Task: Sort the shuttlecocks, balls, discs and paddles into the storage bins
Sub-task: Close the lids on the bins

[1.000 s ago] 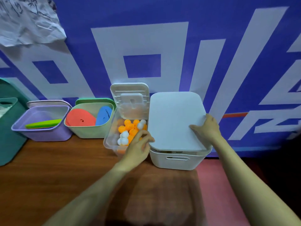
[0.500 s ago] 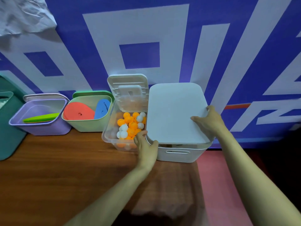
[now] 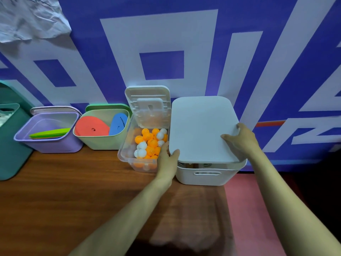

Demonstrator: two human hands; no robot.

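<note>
A white bin (image 3: 204, 174) stands at the table's right end with a flat white lid (image 3: 201, 128) lying tilted on its rim. My left hand (image 3: 167, 159) grips the lid's near left corner, thumb on top. At the lid's right edge, my right hand (image 3: 239, 138) holds on with fingers spread on top. A clear bin (image 3: 127, 156) to the left holds several orange and white balls (image 3: 150, 143), its hinged lid (image 3: 148, 106) standing open. A pale green bin (image 3: 100, 141) holds red and blue discs (image 3: 91, 127). A purple bin (image 3: 49, 146) holds green discs (image 3: 49, 133).
A teal bin (image 3: 11, 145) stands at the far left. All bins line up against a blue and white wall banner (image 3: 166, 52). The wooden table (image 3: 64, 196) ends at the right beside a pink floor strip (image 3: 258, 209).
My left hand moved from over the ball bin to the white lid's near left corner and took hold. The lid has shifted slightly on the white bin.
</note>
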